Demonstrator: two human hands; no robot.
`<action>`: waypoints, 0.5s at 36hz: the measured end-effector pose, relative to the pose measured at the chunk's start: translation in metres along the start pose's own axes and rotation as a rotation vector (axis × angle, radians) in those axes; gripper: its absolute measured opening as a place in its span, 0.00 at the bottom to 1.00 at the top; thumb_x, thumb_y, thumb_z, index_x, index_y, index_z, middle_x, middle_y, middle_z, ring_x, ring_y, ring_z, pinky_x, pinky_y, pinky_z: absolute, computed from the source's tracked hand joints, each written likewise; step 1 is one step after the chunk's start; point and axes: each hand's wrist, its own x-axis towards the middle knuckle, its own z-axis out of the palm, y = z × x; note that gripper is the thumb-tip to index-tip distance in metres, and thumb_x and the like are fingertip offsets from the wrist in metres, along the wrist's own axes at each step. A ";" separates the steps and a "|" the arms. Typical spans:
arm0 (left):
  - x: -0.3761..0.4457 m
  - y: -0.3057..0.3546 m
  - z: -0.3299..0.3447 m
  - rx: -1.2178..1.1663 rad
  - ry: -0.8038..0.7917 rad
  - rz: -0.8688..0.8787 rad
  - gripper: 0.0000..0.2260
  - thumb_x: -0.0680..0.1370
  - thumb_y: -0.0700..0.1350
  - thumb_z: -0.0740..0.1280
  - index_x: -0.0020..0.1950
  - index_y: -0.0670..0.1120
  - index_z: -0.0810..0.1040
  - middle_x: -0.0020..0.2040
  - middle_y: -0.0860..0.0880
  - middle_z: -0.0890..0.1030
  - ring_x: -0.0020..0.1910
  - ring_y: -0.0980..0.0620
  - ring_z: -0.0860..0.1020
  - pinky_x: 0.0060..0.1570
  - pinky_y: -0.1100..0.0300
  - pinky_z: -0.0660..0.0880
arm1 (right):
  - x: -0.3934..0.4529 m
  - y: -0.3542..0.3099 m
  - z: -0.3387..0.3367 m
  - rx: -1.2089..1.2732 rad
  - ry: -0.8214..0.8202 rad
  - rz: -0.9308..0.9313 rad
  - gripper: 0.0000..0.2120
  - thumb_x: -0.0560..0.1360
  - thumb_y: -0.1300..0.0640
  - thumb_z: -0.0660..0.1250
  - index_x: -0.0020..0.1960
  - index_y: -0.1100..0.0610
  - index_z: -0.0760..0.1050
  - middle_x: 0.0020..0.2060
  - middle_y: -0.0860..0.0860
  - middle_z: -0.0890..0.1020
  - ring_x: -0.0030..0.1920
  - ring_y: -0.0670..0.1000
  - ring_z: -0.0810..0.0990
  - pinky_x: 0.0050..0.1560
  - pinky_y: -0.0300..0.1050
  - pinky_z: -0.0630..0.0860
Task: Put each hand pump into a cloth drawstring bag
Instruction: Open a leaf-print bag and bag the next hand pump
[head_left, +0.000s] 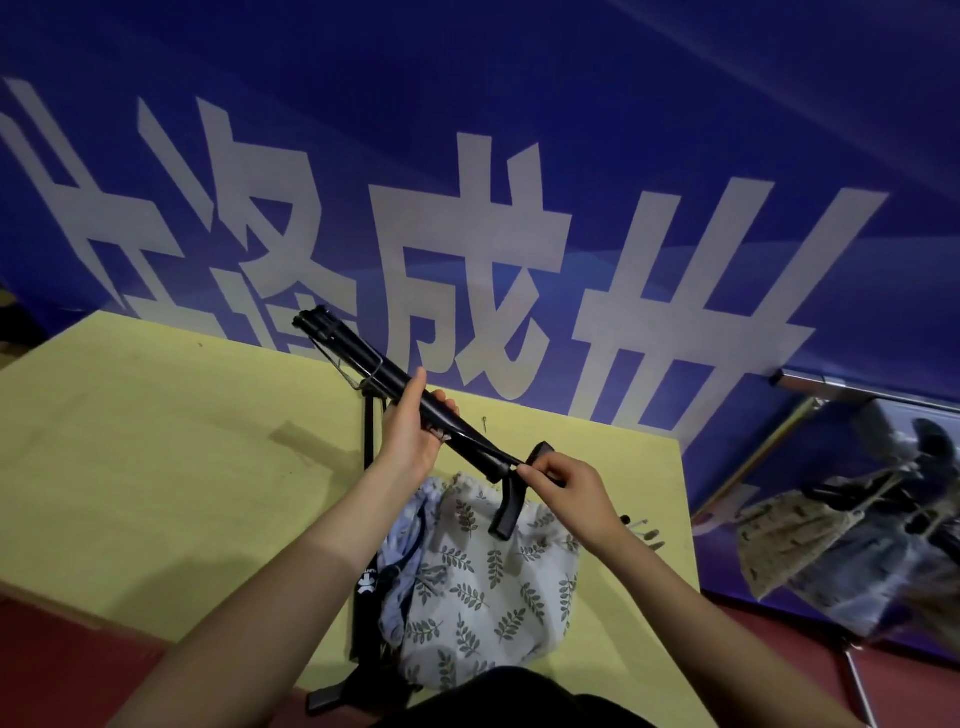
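The left hand (410, 436) is wrapping its fingers and thumb around the middle of the barrel of a black hand pump (395, 387), holding it in the air above the worktop (156, 441). The right hand (561, 491) is pinching the pump's near end, just where the folding foot piece (508, 506) is hanging down; thumb and forefinger are meeting on the black part there, with the other fingers curling beneath. The pump is lying on a slant between the two hands, its far end with the handle pointing up and away to the left, its near end sitting lower, right over the bags.

Directly beneath the hands, a cloth drawstring bag (493, 587) with a leaf print is lying crumpled on the yellow worktop. Touching its left side is a pale blue bag (405, 561), also bunched up. A second black pump (366, 545) is lying along the worktop under and beside the blue bag, its foot sticking out past the near edge. A small screw (485, 422) is resting on the worktop beyond the hands, and a few small dark pins are lying near the right wrist.

Behind the worktop a blue banner (623, 130) with big white characters is standing. At the right, more filled cloth bags (852, 551) are piled on a metal-framed stand.
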 end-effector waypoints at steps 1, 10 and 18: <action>0.000 0.000 0.000 -0.006 -0.003 0.002 0.08 0.79 0.46 0.67 0.47 0.44 0.72 0.33 0.48 0.75 0.31 0.51 0.76 0.42 0.55 0.76 | -0.001 0.000 0.000 -0.005 0.001 -0.002 0.14 0.77 0.52 0.68 0.36 0.59 0.72 0.25 0.43 0.70 0.28 0.43 0.66 0.33 0.38 0.63; -0.003 -0.004 -0.005 0.007 0.033 -0.019 0.07 0.78 0.47 0.68 0.48 0.44 0.72 0.32 0.48 0.75 0.31 0.51 0.75 0.42 0.55 0.77 | -0.009 0.013 0.008 0.001 -0.047 0.055 0.18 0.78 0.51 0.67 0.37 0.62 0.71 0.26 0.46 0.67 0.29 0.47 0.64 0.36 0.44 0.63; -0.006 -0.014 -0.012 -0.025 0.056 -0.064 0.06 0.78 0.47 0.68 0.47 0.46 0.73 0.35 0.48 0.74 0.34 0.50 0.74 0.46 0.55 0.76 | -0.013 0.024 0.006 0.085 -0.061 0.195 0.17 0.75 0.47 0.70 0.38 0.57 0.69 0.27 0.50 0.67 0.27 0.48 0.62 0.31 0.41 0.61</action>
